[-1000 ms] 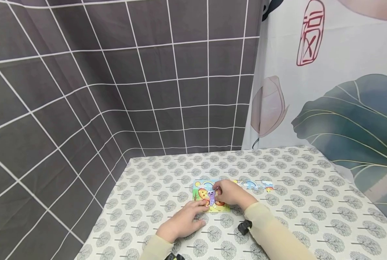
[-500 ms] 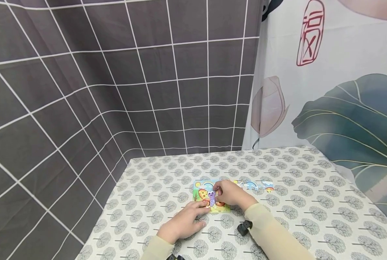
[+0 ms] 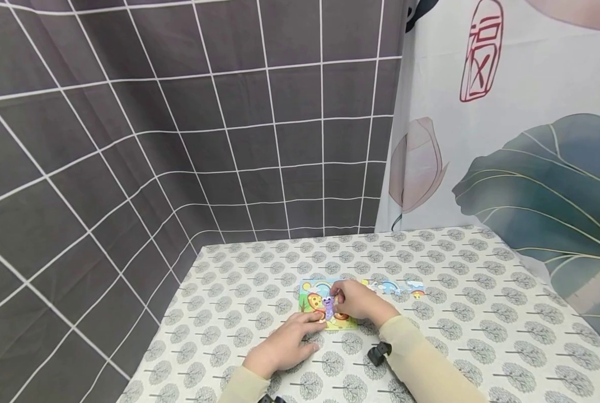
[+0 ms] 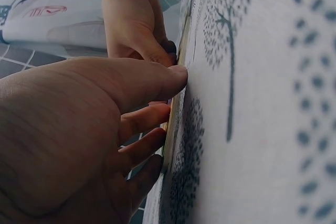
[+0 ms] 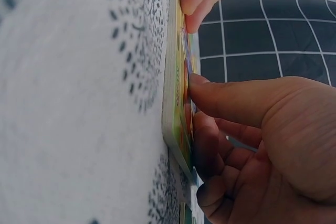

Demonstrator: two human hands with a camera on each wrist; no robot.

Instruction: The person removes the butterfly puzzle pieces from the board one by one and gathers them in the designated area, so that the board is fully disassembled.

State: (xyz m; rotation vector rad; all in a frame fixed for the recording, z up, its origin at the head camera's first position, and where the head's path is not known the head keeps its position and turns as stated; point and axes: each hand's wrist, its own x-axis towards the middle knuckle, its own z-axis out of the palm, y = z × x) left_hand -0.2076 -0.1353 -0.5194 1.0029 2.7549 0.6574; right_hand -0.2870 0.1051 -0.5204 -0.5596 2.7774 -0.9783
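A small, colourful puzzle board (image 3: pixel 305 302) with a purple butterfly (image 3: pixel 328 308) in its picture lies flat on the table. My left hand (image 3: pixel 285 341) rests at its near left corner, fingertips on the lower edge and thumb spread toward me on the cloth. On the board's right part is my right hand (image 3: pixel 356 299), with thumb and index finger bent down onto the picture at a puzzle piece (image 5: pixel 187 103). In the right wrist view the thumb tip meets the picture surface, and the other fingers curl beside the board's edge. The right hand hides the picture's right side in the head view.
Puzzle pieces with a rainbow (image 3: pixel 390 287) and a cloud and mushroom (image 3: pixel 417 289) lie right of the board, beyond the right wrist. A cloth printed with trees covers the table (image 3: pixel 249 263). A dark grid curtain (image 3: pixel 229 140) hangs behind.
Both hands stay almost in the same place. The board and hands shift only very slightly in the view.
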